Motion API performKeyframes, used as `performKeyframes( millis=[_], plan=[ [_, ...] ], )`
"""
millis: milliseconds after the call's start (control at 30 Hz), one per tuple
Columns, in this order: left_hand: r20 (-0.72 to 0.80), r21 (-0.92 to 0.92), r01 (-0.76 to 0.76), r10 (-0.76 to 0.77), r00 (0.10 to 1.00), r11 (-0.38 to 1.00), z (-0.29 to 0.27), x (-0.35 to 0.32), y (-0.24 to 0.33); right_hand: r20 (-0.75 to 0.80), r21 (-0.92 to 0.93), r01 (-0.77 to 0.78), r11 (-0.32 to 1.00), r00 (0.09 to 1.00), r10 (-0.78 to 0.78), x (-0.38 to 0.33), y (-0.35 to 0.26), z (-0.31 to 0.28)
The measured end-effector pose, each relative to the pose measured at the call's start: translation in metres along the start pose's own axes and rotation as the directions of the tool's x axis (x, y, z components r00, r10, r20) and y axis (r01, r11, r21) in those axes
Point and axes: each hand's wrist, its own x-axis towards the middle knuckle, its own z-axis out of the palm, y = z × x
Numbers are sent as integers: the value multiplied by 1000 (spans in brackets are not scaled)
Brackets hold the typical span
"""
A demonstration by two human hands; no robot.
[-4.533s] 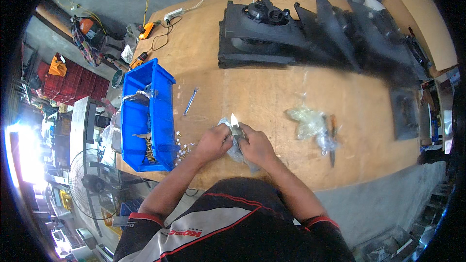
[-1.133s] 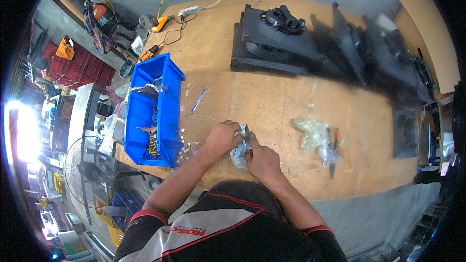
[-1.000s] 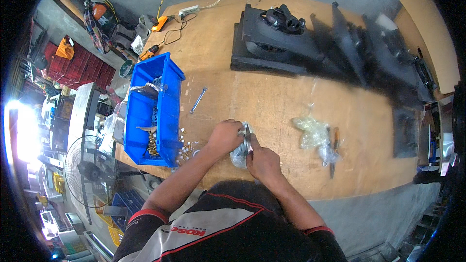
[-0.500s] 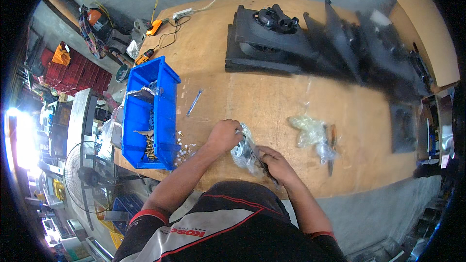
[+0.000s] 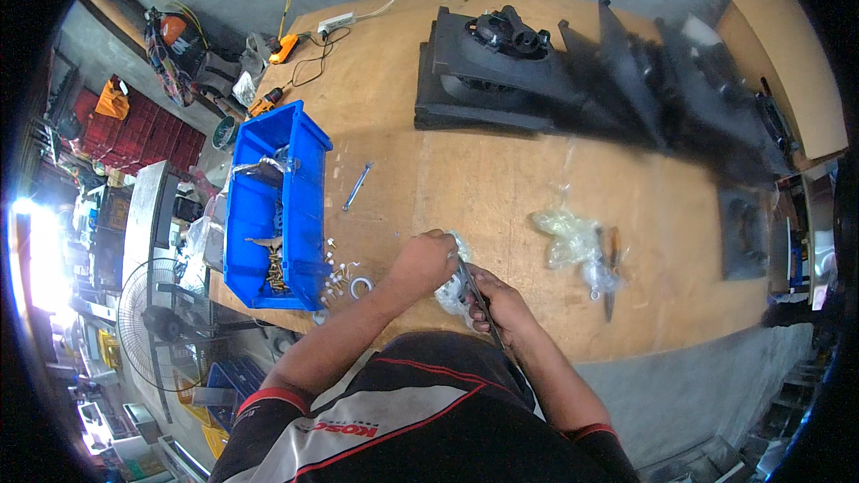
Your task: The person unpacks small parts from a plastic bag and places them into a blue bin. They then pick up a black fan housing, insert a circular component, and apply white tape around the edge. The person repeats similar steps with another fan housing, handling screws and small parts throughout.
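Observation:
Before me on the wooden table, a clear plastic bag (image 5: 453, 295) lies bunched between my two hands, with pale or silvery contents I cannot make out. My left hand (image 5: 424, 261) has its fingers pinched together at the upper part of the bag. My right hand (image 5: 503, 306) is closed around a long, slim dark tool (image 5: 490, 320), whose far end reaches up to my left fingers. Its exact kind is unclear. Small white pieces (image 5: 335, 279) and a white ring (image 5: 361, 287) lie left of my left forearm.
A blue divided bin (image 5: 304, 206) with brass-coloured screws stands at the left. Nearby lie a slim blue tool (image 5: 358, 186) and an orange drill (image 5: 265, 104). Crumpled plastic bags (image 5: 569, 240) and an orange-handled tool (image 5: 614, 255) lie right. Black speaker-like panels (image 5: 501, 80) line the back.
My left hand has shifted slightly down and right, turning over the bag's top. My right hand has moved a little left, the tool now steeper. The white ring has come into sight.

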Motion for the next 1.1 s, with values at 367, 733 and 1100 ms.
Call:
performKeyframes(
  millis=[367,733,1100],
  plan=[
    [-98,-30,-72,68,993,997,18,-7,12,-8,1,-20,1000,1000,20,-21,-15,3],
    [-28,65,33,-31,999,997,33,0,25,-54,-113,-71,991,996,66,-13,-27,-9],
    [-82,79,-45,52,995,996,38,-5,13,-67,-221,-71,973,996,57,13,-23,-11]
  ],
)
